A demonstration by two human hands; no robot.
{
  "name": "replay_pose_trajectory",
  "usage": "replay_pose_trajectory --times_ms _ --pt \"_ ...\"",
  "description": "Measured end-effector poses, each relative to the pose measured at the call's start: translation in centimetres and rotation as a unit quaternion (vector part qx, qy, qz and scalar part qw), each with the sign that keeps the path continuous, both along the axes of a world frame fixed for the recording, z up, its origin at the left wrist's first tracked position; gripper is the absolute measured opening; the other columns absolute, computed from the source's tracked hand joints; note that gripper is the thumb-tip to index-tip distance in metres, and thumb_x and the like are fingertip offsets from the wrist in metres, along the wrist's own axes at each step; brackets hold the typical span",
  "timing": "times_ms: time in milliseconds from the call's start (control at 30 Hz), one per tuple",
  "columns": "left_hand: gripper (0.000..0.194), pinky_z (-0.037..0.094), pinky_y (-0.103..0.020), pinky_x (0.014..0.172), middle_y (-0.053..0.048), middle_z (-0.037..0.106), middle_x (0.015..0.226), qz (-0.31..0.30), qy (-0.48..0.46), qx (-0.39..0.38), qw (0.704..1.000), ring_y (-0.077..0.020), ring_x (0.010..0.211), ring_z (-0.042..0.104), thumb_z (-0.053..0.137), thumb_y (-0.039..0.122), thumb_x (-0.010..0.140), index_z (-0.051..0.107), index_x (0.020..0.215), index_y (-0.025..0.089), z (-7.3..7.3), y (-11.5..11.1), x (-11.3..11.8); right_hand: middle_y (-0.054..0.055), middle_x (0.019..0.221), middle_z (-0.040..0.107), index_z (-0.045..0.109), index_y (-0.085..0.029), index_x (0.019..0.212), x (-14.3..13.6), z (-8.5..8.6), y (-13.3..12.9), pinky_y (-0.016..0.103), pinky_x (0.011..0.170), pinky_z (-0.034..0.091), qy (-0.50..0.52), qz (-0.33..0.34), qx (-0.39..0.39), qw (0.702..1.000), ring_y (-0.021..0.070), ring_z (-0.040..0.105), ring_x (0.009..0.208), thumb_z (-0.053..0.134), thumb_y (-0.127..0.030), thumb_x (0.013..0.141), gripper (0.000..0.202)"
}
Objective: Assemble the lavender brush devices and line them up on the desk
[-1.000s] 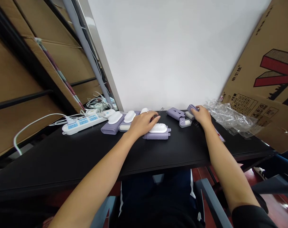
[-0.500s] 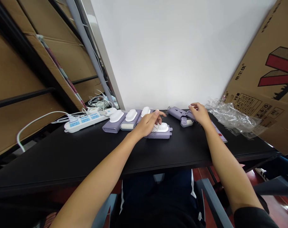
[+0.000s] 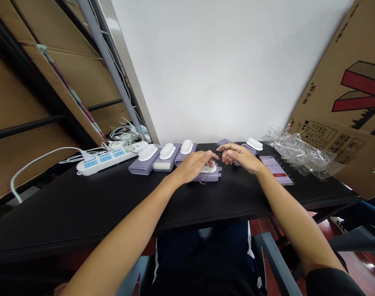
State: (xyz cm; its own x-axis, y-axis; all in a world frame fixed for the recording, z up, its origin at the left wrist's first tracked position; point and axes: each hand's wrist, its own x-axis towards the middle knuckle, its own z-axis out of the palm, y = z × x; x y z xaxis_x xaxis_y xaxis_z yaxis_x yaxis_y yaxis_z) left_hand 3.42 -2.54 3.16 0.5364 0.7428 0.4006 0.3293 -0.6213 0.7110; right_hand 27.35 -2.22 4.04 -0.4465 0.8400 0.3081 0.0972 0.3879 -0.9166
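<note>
- 2 hands are brought close together over the near side of the black desk [image 3: 128, 201]; the left hand [image 3: 195, 165] is loosely bent, laid over a purple casing with a white top [image 3: 209, 177], apparently so that it is steadied.
- Thin strands [image 3: 202, 181] are seen about the left fingers; whether they are gripped cannot be told.
- The right hand [image 3: 239, 158] is half curled, its fingertips turned toward the left hand; whether anything thin is pinched there cannot be told.
- Purple parts behind the right hand [image 3: 224, 142] are mostly hidden by it, and a white oval cap [image 3: 254, 144] is set just beyond.
- A phone [image 3: 276, 169] is laid face up beside the right forearm, probably so that its timer can be read.
- 3 white-topped purple units [image 3: 166, 157] are lined up leftward, perhaps to be kept apart from the loose parts.
- Farther out, the left side is taken up by a power strip [image 3: 96, 163] with cables, the right by clear plastic wrap [image 3: 301, 155] and a cardboard box [image 3: 323, 139].
</note>
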Motion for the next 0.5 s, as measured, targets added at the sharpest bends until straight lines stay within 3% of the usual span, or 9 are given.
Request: replay_pose_trajectory --times_ms 133,267,400,500 --pt "0.076 0.052 -0.038 0.096 -0.007 0.075 0.091 0.002 -0.013 -0.034 0.999 -0.0225 0.093 0.067 0.023 0.071 0.103 0.078 0.115 0.02 -0.2 0.7 0.1 0.0 0.078 0.07 0.073 -0.023 0.091 -0.2 0.2 0.2 0.027 0.067 0.048 0.012 -0.04 0.006 0.999 0.0137 0.061 0.069 0.076 -0.059 0.081 0.038" --pt "0.064 0.05 -0.039 0.102 -0.008 0.075 0.111 0.082 -0.037 -0.005 0.996 -0.0245 0.108 0.067 0.035 0.068 0.102 0.074 0.122 0.02 -0.2 1.7 -0.5 0.0 0.08 0.07 0.068 -0.024 0.091 1.4 0.9 1.1 0.024 0.06 0.044 0.141 -0.181 0.02 0.973 0.0123 0.061 0.067 0.073 -0.06 0.081 0.038" --pt "0.052 0.042 -0.045 0.114 -0.008 0.069 0.135 0.129 0.09 0.089 0.984 -0.0288 0.129 0.059 0.049 0.06 0.1 0.069 0.132 0.025 -0.3 2.1 -1.2 0.002 0.091 0.073 0.065 -0.024 0.099 4.9 1.5 2.4 0.023 0.06 0.043 0.172 -0.38 0.047 0.908 0.0139 0.065 0.075 0.072 -0.051 0.08 0.034" --pt "0.056 0.039 -0.048 0.117 -0.008 0.062 0.146 0.104 0.194 0.092 0.971 -0.0312 0.137 0.054 0.049 0.061 0.099 0.063 0.142 0.027 -0.3 1.8 -1.3 0.003 0.097 0.075 0.063 -0.023 0.103 7.5 0.9 3.6 0.025 0.063 0.044 0.108 -0.457 0.001 0.883 0.0159 0.067 0.077 0.066 -0.037 0.077 0.029"
